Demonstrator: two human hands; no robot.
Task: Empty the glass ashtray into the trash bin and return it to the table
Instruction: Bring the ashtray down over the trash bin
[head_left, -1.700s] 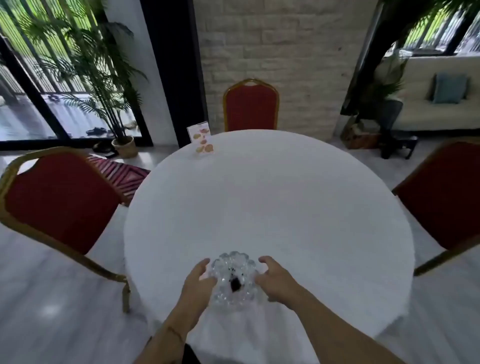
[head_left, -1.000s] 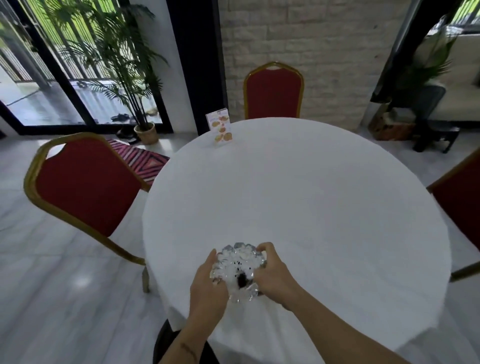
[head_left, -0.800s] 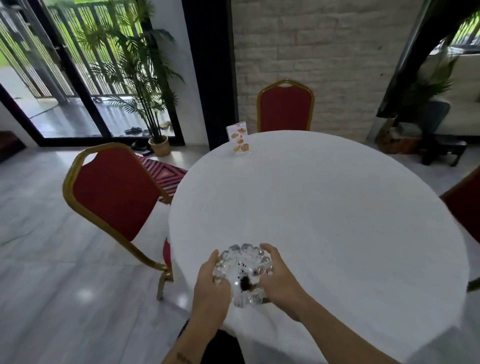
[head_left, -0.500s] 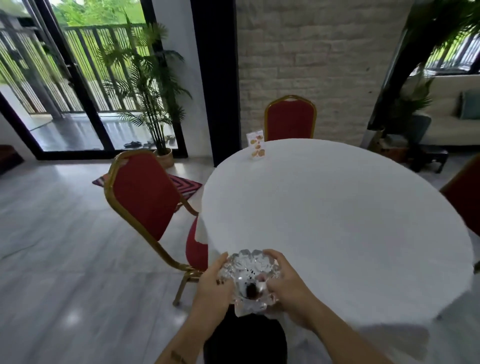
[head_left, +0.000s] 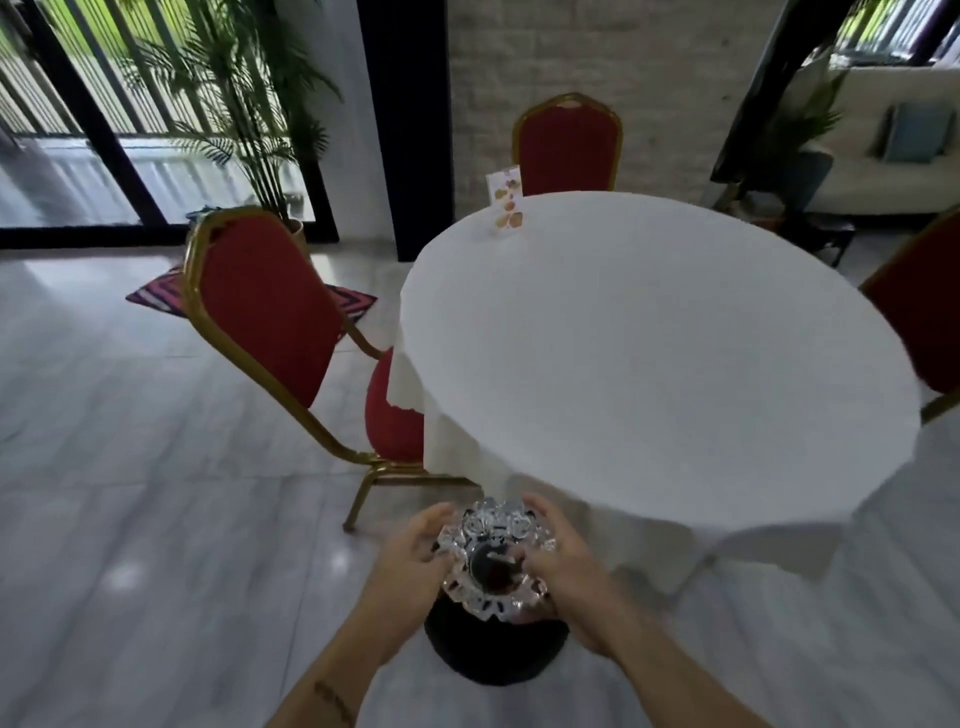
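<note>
I hold the scalloped glass ashtray (head_left: 493, 558) in both hands, off the table and level, with dark ash in its bowl. My left hand (head_left: 410, 558) grips its left rim and my right hand (head_left: 563, 564) grips its right rim. Directly under the ashtray stands the round black trash bin (head_left: 496, 652) on the floor, mostly hidden by the ashtray and my hands. The round table (head_left: 649, 353) with a white cloth lies ahead and to the right.
A red chair with a gold frame (head_left: 270, 322) stands left of the table, close to the bin. Another red chair (head_left: 566, 143) is at the far side and a third (head_left: 924, 322) at the right. A small card stand (head_left: 506, 205) sits on the table's far edge.
Both hands closed on the ashtray, lifted it off the table and carried it back and left past the table's edge. It is now over the black bin.
</note>
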